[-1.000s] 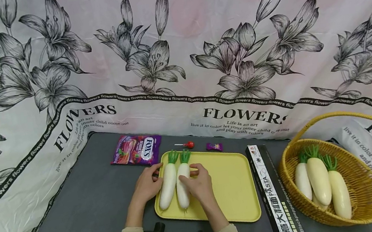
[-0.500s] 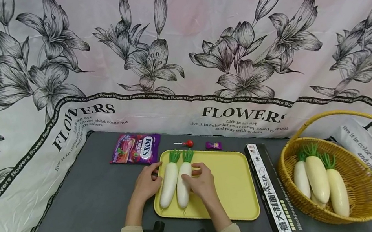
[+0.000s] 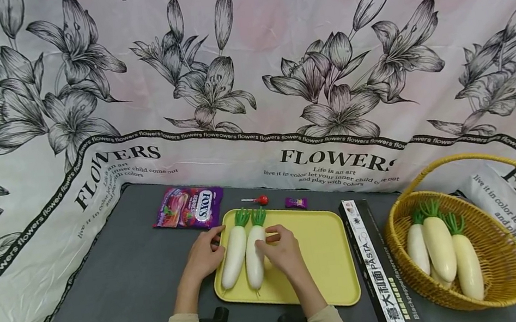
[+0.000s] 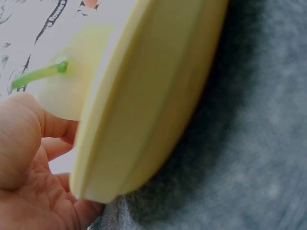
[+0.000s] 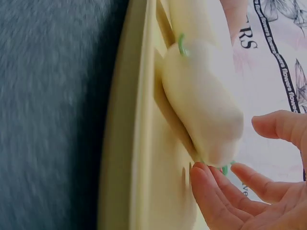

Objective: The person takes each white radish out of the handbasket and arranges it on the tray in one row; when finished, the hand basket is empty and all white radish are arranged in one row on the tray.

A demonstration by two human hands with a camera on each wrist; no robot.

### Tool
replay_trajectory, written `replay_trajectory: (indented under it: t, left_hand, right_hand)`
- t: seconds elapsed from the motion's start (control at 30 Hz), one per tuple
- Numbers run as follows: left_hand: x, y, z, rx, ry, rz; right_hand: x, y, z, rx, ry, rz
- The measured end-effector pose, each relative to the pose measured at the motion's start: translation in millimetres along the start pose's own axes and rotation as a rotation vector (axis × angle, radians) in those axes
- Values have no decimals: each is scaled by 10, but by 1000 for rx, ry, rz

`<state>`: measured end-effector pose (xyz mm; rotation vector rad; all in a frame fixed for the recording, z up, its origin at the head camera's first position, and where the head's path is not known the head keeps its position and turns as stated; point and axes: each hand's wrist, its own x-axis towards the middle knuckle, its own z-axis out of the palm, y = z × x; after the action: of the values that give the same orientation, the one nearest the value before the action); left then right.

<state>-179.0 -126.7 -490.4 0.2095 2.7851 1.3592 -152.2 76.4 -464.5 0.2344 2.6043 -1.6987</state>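
Observation:
Two white radishes with green tops lie side by side on a yellow tray [image 3: 321, 256]. My left hand [image 3: 204, 254] is at the tray's left rim, beside the left radish [image 3: 235, 257]; in the left wrist view its fingers are partly hidden behind the tray edge. Near the upper part of the right radish [image 3: 255, 263] is my right hand [image 3: 283, 251]. In the right wrist view its thumb [image 5: 278, 125] stands apart from that radish [image 5: 206, 100], while the loosely bent fingers [image 5: 208, 184] are close to the leafy end; whether they touch is unclear.
Behind the tray lie a purple FOX'S candy bag [image 3: 189, 208], a red lollipop [image 3: 262, 200] and a small purple wrapped sweet [image 3: 296, 203]. A black pasta box [image 3: 380, 265] flanks the tray's right side. Farther right, a wicker basket [image 3: 504, 258] holds several radishes [image 3: 440, 251].
My right hand has shifted slightly to the right, its thumb drawing back from the right radish. The left hand and both radishes stay nearly where they were.

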Motion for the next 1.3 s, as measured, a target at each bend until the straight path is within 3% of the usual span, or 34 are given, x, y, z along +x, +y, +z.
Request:
replay_trajectory:
  t: [0.3, 0.53, 0.83, 1.1, 1.3]
  left_hand:
    - [2, 11, -7, -14, 8, -4]
    - [22, 7, -10, -3, 2, -21]
    - [8, 12, -28, -16, -14, -7]
    - [17, 9, -53, -45, -43, 9]
    - [9, 1, -44, -43, -39, -5]
  right_hand:
    - [16, -14, -187, -3, -25, 35]
    - [17, 7, -108, 79, -112, 71]
    - [-8, 6, -39, 154, -142, 76]
    - [-25, -18, -95, 167, -178, 95]
    - [-21, -26, -158, 130, -158, 98]
